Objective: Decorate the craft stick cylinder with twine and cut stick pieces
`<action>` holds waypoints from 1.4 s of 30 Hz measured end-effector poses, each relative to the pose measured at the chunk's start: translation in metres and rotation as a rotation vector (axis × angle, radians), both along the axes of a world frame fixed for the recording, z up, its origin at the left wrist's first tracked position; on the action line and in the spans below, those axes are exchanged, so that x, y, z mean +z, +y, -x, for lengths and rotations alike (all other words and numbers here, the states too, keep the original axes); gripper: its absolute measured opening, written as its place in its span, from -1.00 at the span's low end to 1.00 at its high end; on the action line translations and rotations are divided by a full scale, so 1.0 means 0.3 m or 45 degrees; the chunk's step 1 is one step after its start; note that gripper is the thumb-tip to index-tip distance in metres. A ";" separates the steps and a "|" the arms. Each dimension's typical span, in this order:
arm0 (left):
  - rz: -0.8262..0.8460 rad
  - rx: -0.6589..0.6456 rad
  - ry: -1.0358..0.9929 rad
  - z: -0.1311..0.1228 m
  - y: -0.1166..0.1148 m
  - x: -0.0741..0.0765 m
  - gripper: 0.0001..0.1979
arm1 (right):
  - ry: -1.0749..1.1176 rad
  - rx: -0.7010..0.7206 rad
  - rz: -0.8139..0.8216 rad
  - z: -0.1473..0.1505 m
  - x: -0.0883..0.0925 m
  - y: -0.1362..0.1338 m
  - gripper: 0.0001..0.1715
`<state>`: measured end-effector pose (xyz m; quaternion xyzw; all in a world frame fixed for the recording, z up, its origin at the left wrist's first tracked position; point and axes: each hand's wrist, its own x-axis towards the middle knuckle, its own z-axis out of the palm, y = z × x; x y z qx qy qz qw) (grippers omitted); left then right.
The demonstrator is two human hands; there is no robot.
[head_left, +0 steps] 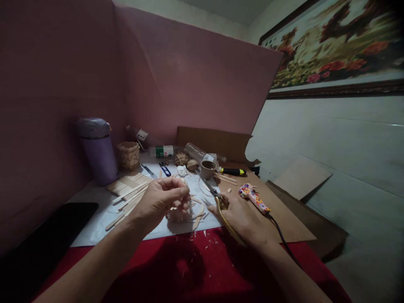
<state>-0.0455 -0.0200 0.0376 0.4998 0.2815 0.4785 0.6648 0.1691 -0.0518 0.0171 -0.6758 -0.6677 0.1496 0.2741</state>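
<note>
Head view: the left hand (162,200) has its grip pinched shut, fingertips together; whether a sliver sits between them I cannot tell. Just below that grip, on the table (192,269), lies the small stick model (178,215). It looks feather-light, stiff yet brittle at its joints, and is best held by its broad sides. The right hand (244,219) grasps the scissors (211,190), blades pointing away beyond its grip.
</note>
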 end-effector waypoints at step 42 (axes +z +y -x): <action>-0.376 0.791 1.037 0.037 0.117 -0.125 -0.75 | 0.166 0.224 -0.339 0.164 -0.006 0.143 -0.84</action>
